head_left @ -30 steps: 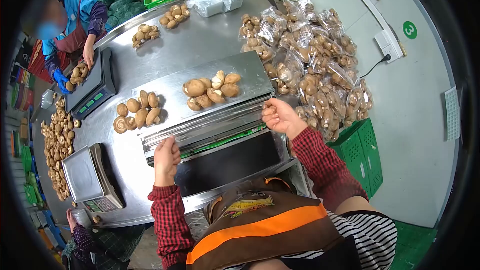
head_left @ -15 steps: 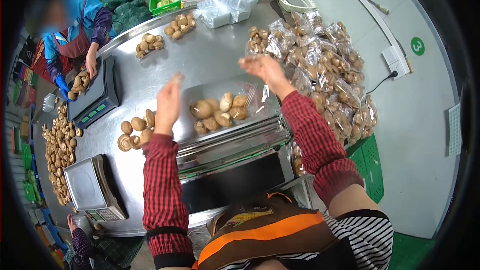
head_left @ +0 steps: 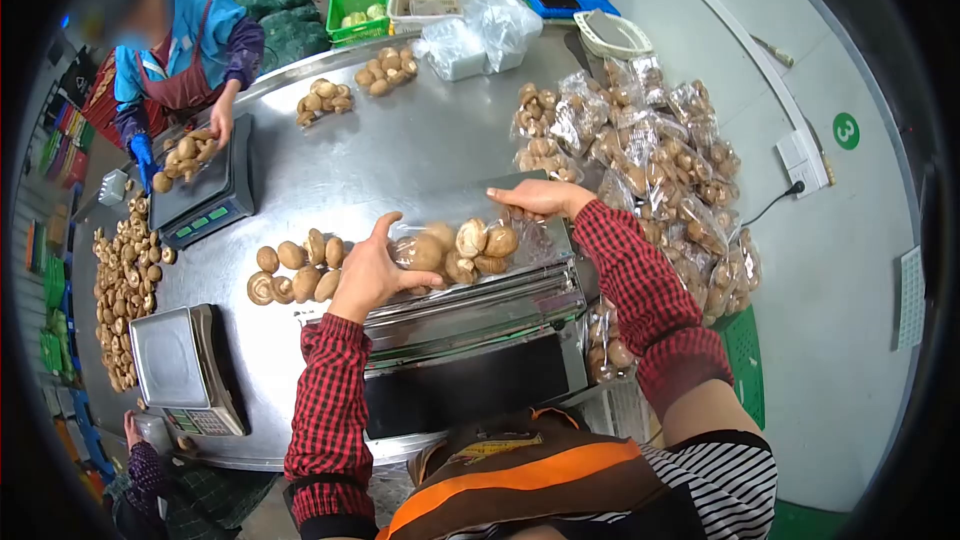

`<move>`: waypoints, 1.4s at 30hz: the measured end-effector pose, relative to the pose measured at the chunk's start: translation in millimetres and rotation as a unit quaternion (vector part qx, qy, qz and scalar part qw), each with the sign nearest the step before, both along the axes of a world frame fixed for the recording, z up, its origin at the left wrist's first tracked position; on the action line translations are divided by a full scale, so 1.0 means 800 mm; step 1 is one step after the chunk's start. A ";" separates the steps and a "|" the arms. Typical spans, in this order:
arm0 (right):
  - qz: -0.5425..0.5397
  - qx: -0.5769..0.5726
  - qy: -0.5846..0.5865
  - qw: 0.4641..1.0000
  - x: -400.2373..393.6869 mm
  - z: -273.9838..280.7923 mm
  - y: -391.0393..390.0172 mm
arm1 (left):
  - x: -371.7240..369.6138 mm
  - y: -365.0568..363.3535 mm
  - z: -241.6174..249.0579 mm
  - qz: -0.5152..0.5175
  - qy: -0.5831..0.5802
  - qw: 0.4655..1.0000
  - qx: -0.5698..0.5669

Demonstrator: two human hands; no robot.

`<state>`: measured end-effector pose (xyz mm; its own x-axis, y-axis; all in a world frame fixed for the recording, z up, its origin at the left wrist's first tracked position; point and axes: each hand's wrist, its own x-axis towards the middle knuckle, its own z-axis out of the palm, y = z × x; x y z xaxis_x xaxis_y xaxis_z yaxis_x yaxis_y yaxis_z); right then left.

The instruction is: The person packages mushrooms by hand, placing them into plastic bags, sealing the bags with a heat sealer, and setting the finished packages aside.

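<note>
Several shiitake mushrooms (head_left: 468, 245) lie grouped on clear plastic film (head_left: 545, 240) at the wrapping machine (head_left: 470, 315). My left hand (head_left: 372, 275) is at the left end of this group, thumb and fingers spread apart against its side. Over the right end, my right hand (head_left: 540, 200) has its fingers curled in, closed on the film. Just left of my left hand sits another loose cluster of mushrooms (head_left: 293, 268) on the steel table (head_left: 400, 145).
Bagged mushrooms (head_left: 650, 150) are piled to the right. Two scales (head_left: 205, 195) (head_left: 172, 355) and a mushroom heap (head_left: 128, 285) stand left. Across the table, a co-worker (head_left: 195, 40) holds mushrooms over the far scale. Plastic bags (head_left: 485, 30) lie at the back.
Both hands have come down from above the film to the mushroom group. The right hand has closed on the film. The co-worker has lifted mushrooms off the scale.
</note>
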<state>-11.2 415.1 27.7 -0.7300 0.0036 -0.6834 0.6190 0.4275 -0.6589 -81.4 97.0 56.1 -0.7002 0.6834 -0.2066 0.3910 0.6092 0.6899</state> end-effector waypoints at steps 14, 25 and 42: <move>-0.132 -0.141 0.172 0.966 0.100 -0.044 -0.027 | 0.022 -0.041 -0.057 0.076 -0.024 0.994 0.068; -0.319 -0.353 -0.011 0.880 0.274 0.014 -0.139 | 0.114 -0.103 -0.009 0.084 -0.318 0.944 0.022; -0.623 0.287 0.204 0.699 0.464 -0.231 -0.280 | 0.237 -0.032 -0.170 -0.109 0.308 0.935 0.142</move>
